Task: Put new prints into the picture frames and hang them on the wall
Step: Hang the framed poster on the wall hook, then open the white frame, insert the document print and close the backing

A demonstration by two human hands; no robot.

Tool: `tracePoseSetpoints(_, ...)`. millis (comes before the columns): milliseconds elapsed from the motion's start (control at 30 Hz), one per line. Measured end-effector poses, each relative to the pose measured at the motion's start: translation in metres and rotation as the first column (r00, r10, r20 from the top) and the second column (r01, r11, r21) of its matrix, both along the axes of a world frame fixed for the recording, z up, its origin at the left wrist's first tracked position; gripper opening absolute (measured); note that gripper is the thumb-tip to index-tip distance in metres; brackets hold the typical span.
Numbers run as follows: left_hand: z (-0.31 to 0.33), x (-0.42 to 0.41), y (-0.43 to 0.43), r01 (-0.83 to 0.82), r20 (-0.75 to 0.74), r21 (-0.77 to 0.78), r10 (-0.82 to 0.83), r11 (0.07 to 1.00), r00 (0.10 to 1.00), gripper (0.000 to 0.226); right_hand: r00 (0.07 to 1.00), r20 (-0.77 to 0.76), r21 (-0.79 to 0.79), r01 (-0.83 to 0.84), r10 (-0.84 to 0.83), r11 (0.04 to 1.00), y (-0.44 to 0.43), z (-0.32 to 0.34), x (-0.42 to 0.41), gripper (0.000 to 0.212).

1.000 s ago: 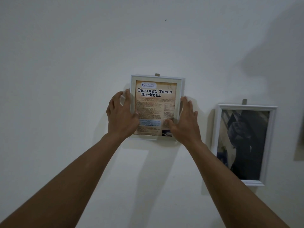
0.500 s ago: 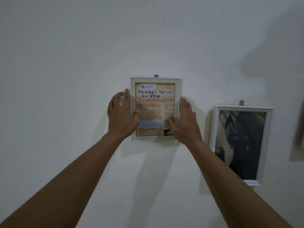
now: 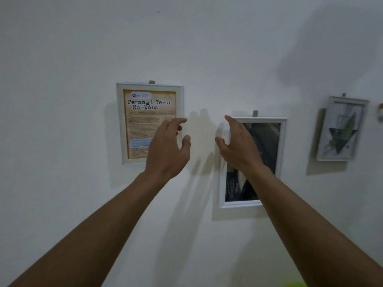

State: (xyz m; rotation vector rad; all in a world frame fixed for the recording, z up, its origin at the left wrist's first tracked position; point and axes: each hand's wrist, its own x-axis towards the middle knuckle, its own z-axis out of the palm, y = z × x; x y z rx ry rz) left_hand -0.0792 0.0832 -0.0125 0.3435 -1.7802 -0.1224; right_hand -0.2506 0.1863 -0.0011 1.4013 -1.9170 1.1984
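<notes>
A white frame with a brown "Perangi Terus Narkoba" print hangs on the white wall from a small hook. My left hand hovers in front of its lower right corner, fingers loosely spread, holding nothing. My right hand is raised in front of the upper left part of a second white frame with a dark print, also empty with relaxed fingers. The two hands face each other across a bare strip of wall.
A third frame with a grey-green abstract print hangs tilted at the far right. A small round thing shows at the right edge. The wall to the left and below is plain white.
Both hands have let go of the brown-print frame and moved right, away from it. The view has swung right, bringing the third frame into sight.
</notes>
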Motion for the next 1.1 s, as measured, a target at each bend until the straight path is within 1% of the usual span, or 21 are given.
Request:
tracePoseSetpoints(100, -0.018, -0.042, 0.019, 0.082, 0.063, 0.164, -0.093, 0.983, 0.994, 0.043, 0.997, 0.06, -0.018, 0.051, -0.049, 0.999, 0.033, -0.01, -0.037, 0.065)
tracePoseSetpoints(200, -0.036, -0.081, 0.032, 0.08, 0.107, 0.324, -0.121, 0.943, 0.987, 0.049, 0.986, 0.129, 0.001, 0.107, -0.106, 0.994, 0.061, -0.024, -0.074, 0.068)
tracePoseSetpoints(267, -0.046, -0.103, 0.039, 0.086, 0.113, 0.435, -0.149, 0.896, 0.982, 0.054, 0.974, 0.186, -0.004, 0.129, -0.126, 0.992, 0.072, -0.033, -0.099, 0.072)
tracePoseSetpoints(333, -0.057, -0.122, 0.042, 0.089, 0.11, 0.504, -0.166, 0.859, 0.98, 0.058, 0.96, 0.249, -0.025, 0.136, -0.126, 0.99, 0.078, -0.043, -0.122, 0.076)
tracePoseSetpoints(433, -0.071, -0.142, 0.045, 0.074, 0.12, 0.469, -0.146, 0.88, 0.982, 0.059, 0.931, 0.352, -0.013, 0.113, -0.101, 0.994, 0.081, -0.058, -0.149, 0.081)
tracePoseSetpoints(533, -0.075, -0.152, 0.048, 0.057, 0.073, 0.45, -0.1, 0.891, 0.992, 0.059, 0.917, 0.394, 0.013, 0.057, -0.057, 0.998, 0.079, -0.073, -0.169, 0.083)
tracePoseSetpoints(667, -0.074, -0.158, 0.057, 0.061, 0.065, 0.466, -0.103, 0.883, 0.993, 0.059, 0.912, 0.409, -0.007, 0.012, -0.009, 1.0, 0.074, -0.083, -0.182, 0.085)
tracePoseSetpoints(800, -0.071, -0.154, 0.063, 0.073, 0.052, 0.486, -0.112, 0.871, 0.992, 0.065, 0.904, 0.426, -0.058, -0.016, 0.039, 0.998, 0.078, -0.081, -0.188, 0.084)
tracePoseSetpoints(933, -0.061, -0.145, 0.07, 0.056, 0.03, 0.507, -0.083, 0.86, 0.996, 0.069, 0.898, 0.42, -0.12, -0.088, 0.131, 0.989, 0.088, -0.075, -0.186, 0.084)
tracePoseSetpoints(1033, -0.055, -0.132, 0.076, 0.051, 0.043, 0.509, -0.085, 0.859, 0.995, 0.072, 0.876, 0.438, -0.115, -0.169, 0.203, 0.979, 0.1, -0.072, -0.179, 0.083)
tracePoseSetpoints(1100, -0.053, -0.119, 0.082, 0.064, 0.052, 0.512, -0.106, 0.857, 0.993, 0.073, 0.868, 0.445, -0.106, -0.195, 0.221, 0.975, 0.112, -0.07, -0.17, 0.083)
